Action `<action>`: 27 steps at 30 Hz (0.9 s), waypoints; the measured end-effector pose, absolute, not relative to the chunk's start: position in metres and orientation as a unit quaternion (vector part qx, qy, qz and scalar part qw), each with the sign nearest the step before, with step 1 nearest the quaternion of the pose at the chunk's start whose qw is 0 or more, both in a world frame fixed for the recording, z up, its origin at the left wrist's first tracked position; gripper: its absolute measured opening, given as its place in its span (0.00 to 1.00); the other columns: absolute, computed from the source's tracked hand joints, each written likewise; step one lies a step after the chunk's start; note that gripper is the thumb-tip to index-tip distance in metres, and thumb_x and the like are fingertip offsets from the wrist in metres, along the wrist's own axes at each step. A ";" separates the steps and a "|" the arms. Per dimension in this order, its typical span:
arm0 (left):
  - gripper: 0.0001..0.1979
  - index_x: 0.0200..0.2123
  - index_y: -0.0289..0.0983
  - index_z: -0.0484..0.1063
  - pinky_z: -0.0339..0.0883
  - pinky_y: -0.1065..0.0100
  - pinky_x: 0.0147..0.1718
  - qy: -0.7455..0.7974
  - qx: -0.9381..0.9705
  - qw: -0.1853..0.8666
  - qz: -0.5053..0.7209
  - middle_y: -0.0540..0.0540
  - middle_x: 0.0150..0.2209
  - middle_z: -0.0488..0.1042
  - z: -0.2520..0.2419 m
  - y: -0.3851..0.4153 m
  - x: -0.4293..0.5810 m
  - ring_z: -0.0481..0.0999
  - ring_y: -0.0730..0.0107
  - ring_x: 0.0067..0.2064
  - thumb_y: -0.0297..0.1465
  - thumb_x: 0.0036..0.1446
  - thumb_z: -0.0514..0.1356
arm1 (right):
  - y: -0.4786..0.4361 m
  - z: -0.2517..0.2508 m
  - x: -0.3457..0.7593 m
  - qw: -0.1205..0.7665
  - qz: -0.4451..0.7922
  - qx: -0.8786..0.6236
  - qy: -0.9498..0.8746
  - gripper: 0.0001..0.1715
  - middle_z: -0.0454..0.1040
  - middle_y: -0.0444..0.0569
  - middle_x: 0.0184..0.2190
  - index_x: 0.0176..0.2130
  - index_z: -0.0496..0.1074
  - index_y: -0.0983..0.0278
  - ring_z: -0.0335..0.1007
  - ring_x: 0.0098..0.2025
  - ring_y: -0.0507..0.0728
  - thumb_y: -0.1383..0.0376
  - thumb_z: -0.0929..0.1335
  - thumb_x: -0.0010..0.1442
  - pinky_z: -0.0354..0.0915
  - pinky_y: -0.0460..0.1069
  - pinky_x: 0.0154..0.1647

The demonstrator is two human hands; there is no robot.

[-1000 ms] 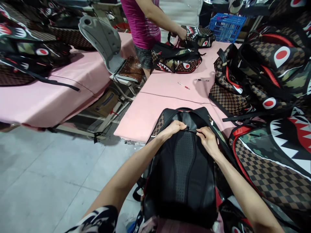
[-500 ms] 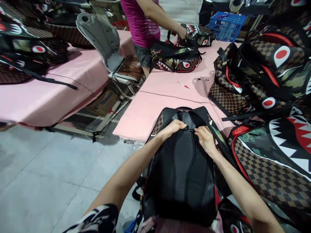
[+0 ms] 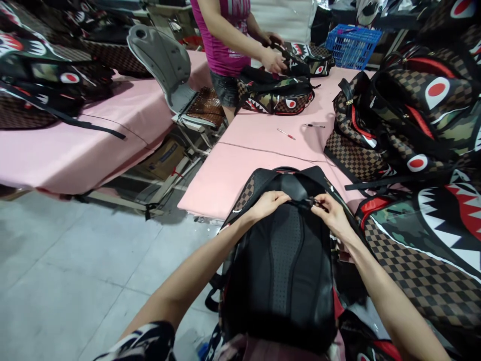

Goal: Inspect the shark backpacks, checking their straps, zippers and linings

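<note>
A black backpack (image 3: 286, 271) lies with its padded back panel facing up, its lower end against my lap and its top on the pink table. Across the upper part of that panel runs a short dark zipper opening. My left hand (image 3: 269, 204) is closed in a pinch on the backpack's fabric at the left end of the opening. At the right end, my right hand (image 3: 332, 213) pinches a small dark piece with a glint, which looks like the zipper pull. Fingertips partly hide both grips. Shoulder straps frame the panel's top.
On the pink table (image 3: 240, 160) lie a red pen (image 3: 286, 134) and a black pen (image 3: 314, 125). Several patterned backpacks (image 3: 421, 245) crowd the right side. Across the table a person (image 3: 229, 35) handles another bag; a grey chair (image 3: 163, 65) and a blue crate (image 3: 352, 46) stand nearby.
My right hand has moved right along the opening, away from my left hand, which keeps its pinch. The person opposite has shifted their hands over the bags.
</note>
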State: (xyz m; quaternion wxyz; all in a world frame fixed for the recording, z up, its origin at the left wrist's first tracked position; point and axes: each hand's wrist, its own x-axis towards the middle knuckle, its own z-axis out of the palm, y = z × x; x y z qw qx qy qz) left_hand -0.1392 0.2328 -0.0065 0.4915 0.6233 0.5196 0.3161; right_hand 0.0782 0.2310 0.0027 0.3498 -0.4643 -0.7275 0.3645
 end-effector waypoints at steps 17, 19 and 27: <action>0.08 0.14 0.38 0.72 0.50 0.71 0.23 0.580 0.749 0.279 0.156 0.51 0.12 0.63 0.042 0.237 -0.132 0.65 0.71 0.20 0.31 0.36 0.68 | 0.157 0.052 0.053 0.139 0.074 -0.345 -0.925 0.07 0.68 0.45 0.26 0.27 0.69 0.64 0.61 0.22 0.50 0.71 0.64 0.56 0.50 0.46 0.23; 0.07 0.15 0.36 0.71 0.50 0.70 0.23 0.594 0.746 0.249 0.167 0.50 0.13 0.63 0.041 0.231 -0.127 0.65 0.70 0.21 0.27 0.39 0.66 | 0.140 0.055 0.055 0.153 0.065 -0.313 -0.935 0.10 0.66 0.45 0.25 0.26 0.67 0.64 0.60 0.22 0.50 0.69 0.63 0.58 0.51 0.46 0.24; 0.16 0.27 0.35 0.72 0.57 0.70 0.32 0.471 0.831 0.229 0.191 0.49 0.26 0.72 0.021 0.157 -0.148 0.70 0.71 0.29 0.38 0.60 0.51 | 0.128 0.002 0.090 0.243 0.043 -0.375 -0.894 0.10 0.68 0.46 0.27 0.34 0.71 0.64 0.66 0.26 0.50 0.67 0.61 0.63 0.58 0.45 0.28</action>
